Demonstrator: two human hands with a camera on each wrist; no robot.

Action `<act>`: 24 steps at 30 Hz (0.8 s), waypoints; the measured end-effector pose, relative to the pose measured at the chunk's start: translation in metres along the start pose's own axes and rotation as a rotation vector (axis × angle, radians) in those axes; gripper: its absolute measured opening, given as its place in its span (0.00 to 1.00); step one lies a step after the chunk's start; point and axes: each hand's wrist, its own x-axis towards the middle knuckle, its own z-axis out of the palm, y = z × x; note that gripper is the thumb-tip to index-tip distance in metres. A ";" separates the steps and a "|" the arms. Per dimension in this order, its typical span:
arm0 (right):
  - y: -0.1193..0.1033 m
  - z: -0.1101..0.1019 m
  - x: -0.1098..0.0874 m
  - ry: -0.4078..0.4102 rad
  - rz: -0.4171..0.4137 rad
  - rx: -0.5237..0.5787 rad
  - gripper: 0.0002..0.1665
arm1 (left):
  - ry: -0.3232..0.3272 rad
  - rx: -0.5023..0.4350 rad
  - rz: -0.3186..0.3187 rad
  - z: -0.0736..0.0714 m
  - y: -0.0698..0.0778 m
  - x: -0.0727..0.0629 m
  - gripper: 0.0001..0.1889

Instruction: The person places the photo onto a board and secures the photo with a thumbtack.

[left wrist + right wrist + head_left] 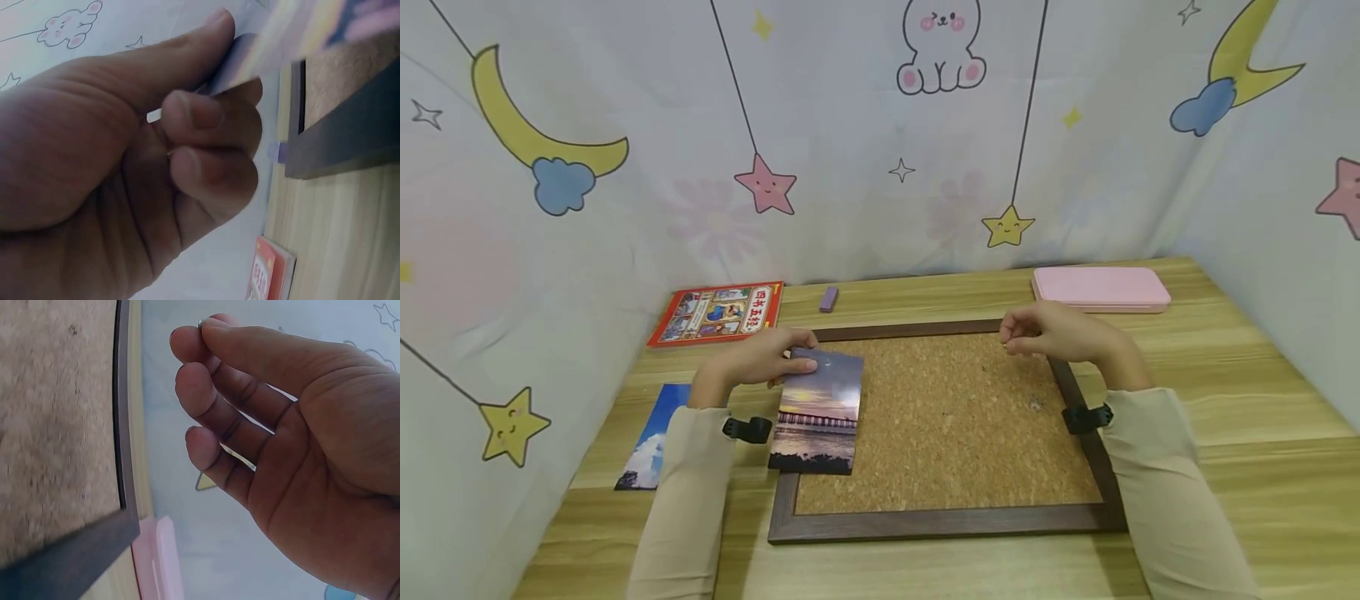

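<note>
My left hand (765, 357) pinches a sunset pier photo (817, 425) at its top left corner, thumb on the printed face. The photo hangs upright in front of the left side of a framed cork board (925, 458), its lower edge overlapping the frame. In the left wrist view the other fingers curl behind the photo. Over the board's upper right corner, my right hand (1052, 332) pinches a small silvery tack (201, 324) between thumb and index finger, mostly hidden by the fingertips. Small shiny clear bits (1035, 405) lie on the cork below that hand.
A blue sky photo (653, 442) lies left of the board, partly behind the left sleeve. At the back left are a red book (718, 313) and a small purple block (828, 299). A pink case (1101, 288) sits back right. A printed curtain (865, 125) closes the rear.
</note>
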 end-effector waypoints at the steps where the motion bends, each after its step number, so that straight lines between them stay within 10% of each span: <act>1: -0.001 0.001 0.003 -0.007 -0.001 -0.006 0.03 | -0.008 -0.005 0.003 0.001 0.000 0.002 0.10; 24: -0.031 0.037 0.060 -0.069 -0.065 -0.029 0.06 | -0.087 -0.036 -0.013 0.024 0.005 0.031 0.11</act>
